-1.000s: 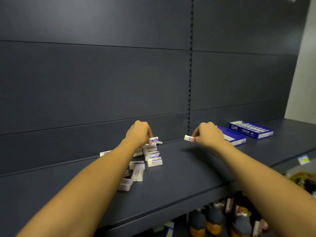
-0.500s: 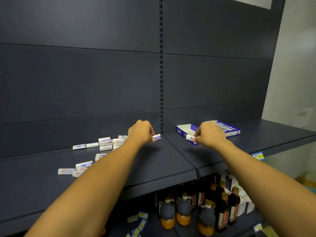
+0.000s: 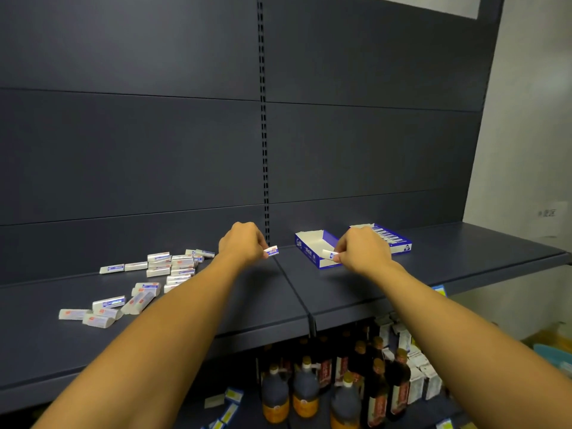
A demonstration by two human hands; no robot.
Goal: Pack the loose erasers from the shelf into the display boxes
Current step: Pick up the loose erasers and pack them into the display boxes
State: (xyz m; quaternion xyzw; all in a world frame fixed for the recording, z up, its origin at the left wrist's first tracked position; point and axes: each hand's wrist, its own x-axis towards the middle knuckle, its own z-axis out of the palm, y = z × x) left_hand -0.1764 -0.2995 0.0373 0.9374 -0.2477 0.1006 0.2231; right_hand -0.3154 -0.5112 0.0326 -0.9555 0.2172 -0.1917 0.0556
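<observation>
Head view looks down over both bare forearms, reaching out across a dark shelf (image 3: 340,292). Left hand (image 3: 241,244) has its fingers curled, pinching one eraser (image 3: 272,251) just above the seam between the shelf boards. Right hand (image 3: 360,250) pinches a second eraser (image 3: 328,253) — it sits right over the near edge of the open blue display box (image 3: 309,247), which looks bare inside. Behind that hand lies another blue display box (image 3: 394,239), rows of erasers showing in it. Off to the left, the loose erasers (image 3: 161,267) lie scattered on the shelf in a rough pile — some stacked, some strewn toward the front. Below the shelf stand dark bottles (image 3: 305,388) and small cartons (image 3: 418,373).
</observation>
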